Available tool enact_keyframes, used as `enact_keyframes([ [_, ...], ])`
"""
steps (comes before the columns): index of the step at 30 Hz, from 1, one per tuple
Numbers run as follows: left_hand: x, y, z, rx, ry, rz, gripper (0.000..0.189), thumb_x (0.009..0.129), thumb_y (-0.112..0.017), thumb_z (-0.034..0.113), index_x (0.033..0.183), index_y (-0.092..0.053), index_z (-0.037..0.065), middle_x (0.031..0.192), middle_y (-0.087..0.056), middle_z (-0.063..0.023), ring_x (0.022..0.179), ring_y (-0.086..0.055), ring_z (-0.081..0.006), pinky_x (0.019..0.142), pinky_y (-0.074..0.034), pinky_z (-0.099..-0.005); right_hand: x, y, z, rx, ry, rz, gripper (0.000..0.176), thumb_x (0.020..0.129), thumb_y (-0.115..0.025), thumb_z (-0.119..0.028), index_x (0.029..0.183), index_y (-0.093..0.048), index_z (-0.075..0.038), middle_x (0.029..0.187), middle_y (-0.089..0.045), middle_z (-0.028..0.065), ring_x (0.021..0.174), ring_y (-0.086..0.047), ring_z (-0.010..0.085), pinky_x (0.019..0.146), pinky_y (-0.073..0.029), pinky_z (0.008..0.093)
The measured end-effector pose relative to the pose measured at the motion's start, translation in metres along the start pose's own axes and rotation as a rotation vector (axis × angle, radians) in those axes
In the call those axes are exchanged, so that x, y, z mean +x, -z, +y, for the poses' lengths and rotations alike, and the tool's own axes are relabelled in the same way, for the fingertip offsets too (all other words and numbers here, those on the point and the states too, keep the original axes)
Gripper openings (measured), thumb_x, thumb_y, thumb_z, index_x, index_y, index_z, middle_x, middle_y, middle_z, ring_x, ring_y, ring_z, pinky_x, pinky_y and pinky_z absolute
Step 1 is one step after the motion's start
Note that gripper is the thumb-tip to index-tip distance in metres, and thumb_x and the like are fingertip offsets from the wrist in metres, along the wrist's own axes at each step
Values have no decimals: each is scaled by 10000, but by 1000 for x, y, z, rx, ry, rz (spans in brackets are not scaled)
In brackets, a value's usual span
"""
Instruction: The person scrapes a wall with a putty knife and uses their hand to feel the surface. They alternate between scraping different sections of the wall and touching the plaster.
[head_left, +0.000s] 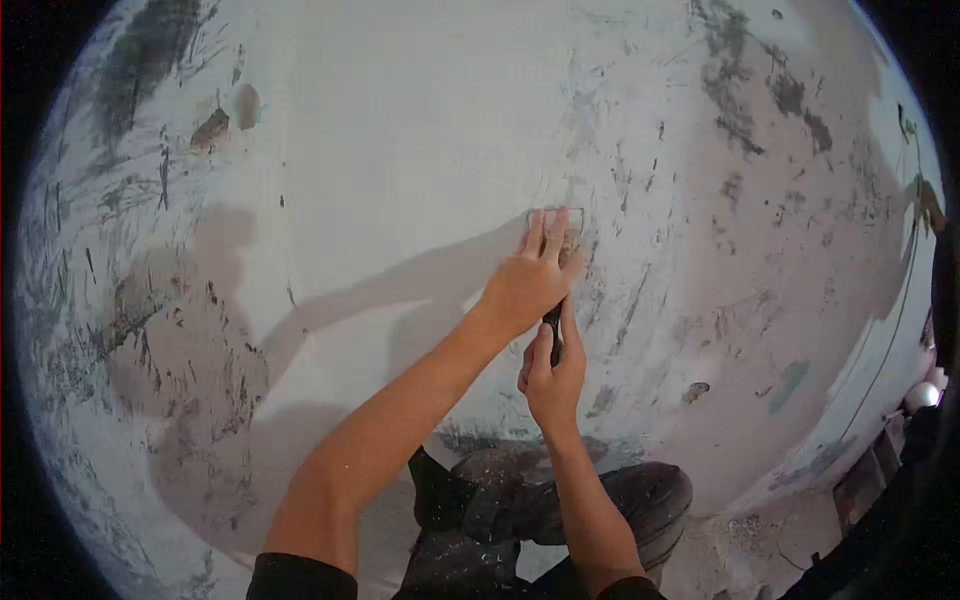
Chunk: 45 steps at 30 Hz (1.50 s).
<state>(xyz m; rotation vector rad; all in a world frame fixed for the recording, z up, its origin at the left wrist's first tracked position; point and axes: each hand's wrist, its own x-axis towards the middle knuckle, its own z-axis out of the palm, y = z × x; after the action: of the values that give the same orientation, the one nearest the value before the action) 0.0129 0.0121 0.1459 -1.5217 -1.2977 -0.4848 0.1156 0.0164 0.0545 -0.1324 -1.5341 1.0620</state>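
A scraper with a black handle [553,318] and a flat, wide blade [574,217] is against the wall [400,130]. My right hand [555,380] is closed around the lower handle, thumb along it. Above it, my left hand [530,285] grips the scraper near the blade; its fingers stretch up over the blade and its thumb lies at the right side. The left palm hides the upper handle. Around the blade, the wall is smooth and pale on the left, with dark scrape marks on the right.
Brown holes or patches [212,130] mark the wall's upper left, and dark stains [785,95] its upper right. My bent, spattered trouser leg [640,500] is close below my hands. At the lower right are dusty floor [770,540] and a bright lamp [922,396].
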Motion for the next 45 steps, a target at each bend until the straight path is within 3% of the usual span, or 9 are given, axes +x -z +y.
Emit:
enact_keyframes([
  [1,4,1,-3,7,-6,7,301,815,-632,28,1113,-589,50,1489,-305,-334,1291,-415,-556,737,-618,-445,4,-1,-2,4,11,3,526,1042,-407,-126,1540,-250,-63,562,-382,-52,430,-296,18,372,-279,223],
  [3,1,-1,2,11,12,-18,335,807,-640,26,1135,-581,52,1482,-313,-333,1286,-425,-551,762,-614,-459,-2,4,-4,16,-69,-12,530,1027,-421,-106,1524,-265,-7,905,-656,79,519,-419,42,457,-377,239],
  [9,-7,-3,3,-25,21,-29,496,802,-625,25,1284,-562,122,1493,-344,-278,1325,-421,-487,925,-555,-463,-4,15,33,-41,38,-25,559,1031,-426,-125,1551,-228,-72,743,-570,22,577,-471,80,535,-425,258],
  [15,-24,12,-6,98,81,56,773,774,-610,9,1473,-433,287,1465,-440,-162,1305,-484,-352,1034,-463,-488,-74,104,61,-464,24,-155,681,1003,-494,-104,1572,-120,-89,779,-653,117,622,-578,205,612,-487,323],
  [26,-32,22,-37,134,37,-47,813,754,-564,-11,1468,-423,350,1465,-462,-32,1280,-487,-356,937,-551,-442,-134,136,90,-816,-85,-328,763,974,-578,-213,1561,-118,-55,706,-637,221,538,-584,372,508,-451,426],
  [34,-28,13,-35,215,-4,4,843,721,-581,-23,1463,-433,349,1486,-434,-68,1157,-525,-357,807,-593,-411,-133,137,83,-952,-12,-423,776,951,-602,-195,1554,-136,-47,655,-627,188,515,-588,361,491,-460,428],
  [41,-19,12,-30,158,57,-59,859,710,-588,-15,1468,-421,351,1536,-361,-81,1113,-524,-380,730,-607,-389,-130,137,81,-896,-263,-465,777,968,-583,-207,1565,-101,-86,684,-621,223,579,-598,402,530,-445,450],
  [43,-17,11,-28,146,63,-60,871,714,-592,-5,1481,-393,355,1540,-355,-83,1128,-519,-394,772,-601,-413,-135,138,92,-853,55,-369,775,980,-586,-225,1567,-103,-70,567,-570,121,399,-450,282,429,-381,398],
  [45,-18,14,-25,173,76,-76,872,719,-603,12,1487,-377,358,1523,-377,-93,1149,-511,-409,855,-577,-455,-138,140,90,-869,28,-388,763,985,-576,-211,1569,-104,-75,583,-579,121,417,-470,263,440,-397,385],
])
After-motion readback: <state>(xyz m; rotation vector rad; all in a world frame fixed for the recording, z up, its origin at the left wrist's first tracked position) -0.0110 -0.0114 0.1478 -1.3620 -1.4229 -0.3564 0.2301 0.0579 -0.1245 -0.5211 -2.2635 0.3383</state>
